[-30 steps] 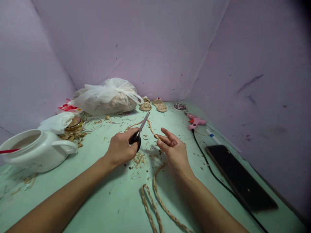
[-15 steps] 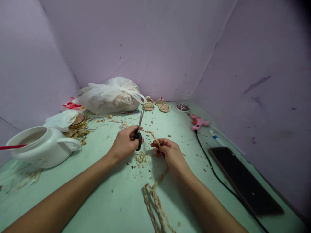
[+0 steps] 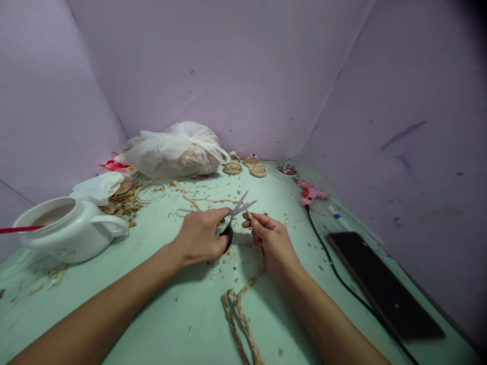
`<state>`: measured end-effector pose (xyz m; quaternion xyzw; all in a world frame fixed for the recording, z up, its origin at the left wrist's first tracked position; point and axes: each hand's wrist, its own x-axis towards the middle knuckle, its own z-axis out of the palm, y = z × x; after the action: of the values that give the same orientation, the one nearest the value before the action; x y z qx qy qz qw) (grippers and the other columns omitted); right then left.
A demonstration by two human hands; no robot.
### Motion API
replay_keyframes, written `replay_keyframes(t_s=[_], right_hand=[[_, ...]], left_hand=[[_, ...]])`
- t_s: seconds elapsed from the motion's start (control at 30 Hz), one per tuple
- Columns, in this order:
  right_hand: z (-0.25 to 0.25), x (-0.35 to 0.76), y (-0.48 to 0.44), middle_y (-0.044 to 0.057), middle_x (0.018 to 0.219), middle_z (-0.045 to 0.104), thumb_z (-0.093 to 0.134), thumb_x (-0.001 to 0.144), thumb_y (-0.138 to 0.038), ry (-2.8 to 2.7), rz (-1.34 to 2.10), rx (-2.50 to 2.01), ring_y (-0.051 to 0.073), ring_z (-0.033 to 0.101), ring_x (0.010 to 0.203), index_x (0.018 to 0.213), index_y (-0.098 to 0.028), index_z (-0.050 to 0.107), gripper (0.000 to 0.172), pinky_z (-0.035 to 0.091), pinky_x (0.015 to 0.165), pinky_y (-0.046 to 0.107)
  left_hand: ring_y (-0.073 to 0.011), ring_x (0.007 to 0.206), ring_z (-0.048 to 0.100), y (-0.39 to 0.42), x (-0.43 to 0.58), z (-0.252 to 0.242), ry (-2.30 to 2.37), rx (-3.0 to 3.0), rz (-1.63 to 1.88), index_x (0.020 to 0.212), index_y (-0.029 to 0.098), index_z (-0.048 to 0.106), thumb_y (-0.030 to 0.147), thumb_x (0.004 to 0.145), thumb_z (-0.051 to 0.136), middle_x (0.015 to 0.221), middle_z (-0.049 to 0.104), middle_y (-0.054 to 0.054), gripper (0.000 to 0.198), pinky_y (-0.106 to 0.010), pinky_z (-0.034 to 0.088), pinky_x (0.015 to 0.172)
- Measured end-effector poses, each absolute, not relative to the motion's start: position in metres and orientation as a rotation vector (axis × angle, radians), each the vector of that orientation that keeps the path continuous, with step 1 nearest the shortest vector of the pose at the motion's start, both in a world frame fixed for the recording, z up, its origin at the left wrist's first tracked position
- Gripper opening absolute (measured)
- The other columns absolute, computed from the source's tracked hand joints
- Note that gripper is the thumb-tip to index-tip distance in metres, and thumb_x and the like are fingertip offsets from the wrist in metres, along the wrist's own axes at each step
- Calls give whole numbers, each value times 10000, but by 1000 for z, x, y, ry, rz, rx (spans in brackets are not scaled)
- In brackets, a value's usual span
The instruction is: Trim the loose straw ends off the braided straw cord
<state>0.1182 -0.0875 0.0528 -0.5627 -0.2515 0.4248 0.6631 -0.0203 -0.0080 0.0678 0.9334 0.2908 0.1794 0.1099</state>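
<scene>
My left hand (image 3: 201,237) grips black-handled scissors (image 3: 235,218) whose blades stand apart, pointing up and right. My right hand (image 3: 271,239) pinches the end of a braided straw rope (image 3: 240,309) just beside the blades. The rope runs from my fingers down toward me and doubles over on the pale green table (image 3: 160,304). A thinner loose strand (image 3: 198,202) lies beyond my hands. Straw clippings are scattered under and around both hands.
At left stand a white pot (image 3: 68,230), crumpled white paper (image 3: 97,186), a wire ring (image 3: 150,192) and a tied plastic bag (image 3: 175,150). Small woven sandals (image 3: 245,165) sit at the back. A pink glue gun (image 3: 311,192) with black cord, a pen (image 3: 339,218) and a dark phone (image 3: 384,284) lie right.
The scissor blades have opened and swung right toward the rope end. My right hand went from open fingers to a pinch on the rope end and drew the rope into a tighter loop.
</scene>
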Motion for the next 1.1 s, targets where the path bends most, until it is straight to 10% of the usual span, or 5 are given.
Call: replay_keyframes(t_s=[0.67, 1.1], right_hand=[[52, 119, -91, -66, 406, 383, 575, 595, -270, -747, 878, -1421, 62, 276, 402, 567, -150, 618, 131, 182, 426, 232], [58, 120, -90, -41, 540, 479, 622, 560, -265, -476, 1001, -1277, 32, 210, 378, 755, -136, 664, 238, 96, 395, 231]], left_hand=[[-242, 751, 581, -8, -21, 70, 715, 3030, 185, 1099, 186, 478, 179, 662, 428, 825, 631, -61, 440, -348, 416, 654], [-123, 615, 538, 0, -24, 71, 757, 2674, 563, 967, 216, 549, 163, 688, 431, 712, 608, 13, 307, -219, 382, 568]])
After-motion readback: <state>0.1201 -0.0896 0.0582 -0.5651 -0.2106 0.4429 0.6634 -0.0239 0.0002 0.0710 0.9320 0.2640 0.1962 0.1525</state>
